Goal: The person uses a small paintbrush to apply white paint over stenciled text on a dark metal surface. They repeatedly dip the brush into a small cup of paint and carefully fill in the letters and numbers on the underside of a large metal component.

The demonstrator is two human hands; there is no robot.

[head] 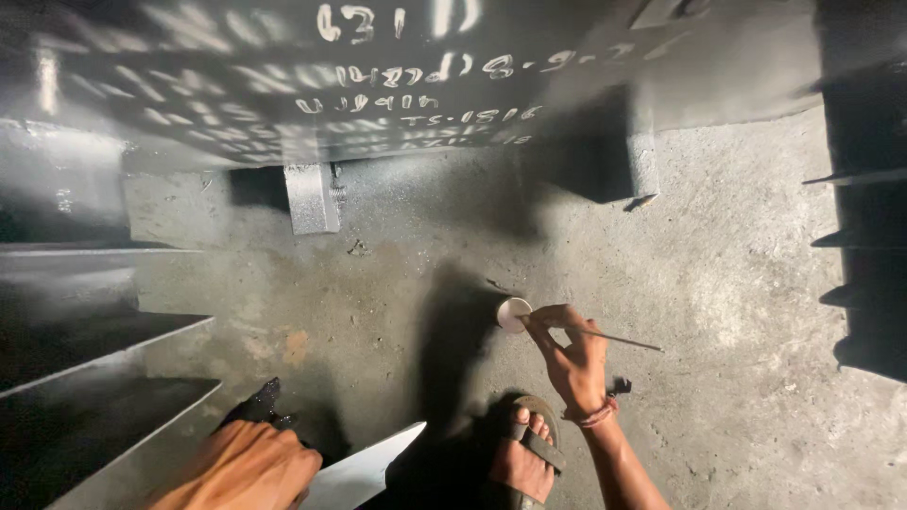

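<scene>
Left hand (248,465) resting flat on a dark metal plate (364,477) (grip apart), right hand (572,354) pinching a thin stick (619,338) beside a small white cup (513,314)

Open concrete floor (737,283) spreads to the right of the small white cup (513,314), giving hands free passage. A large grey steel plate (283,85) on two block feet (312,196) walls off the far side. Stacked steel sheets (104,378) crowd the left; dark plate edges (864,236) line the right.
</scene>
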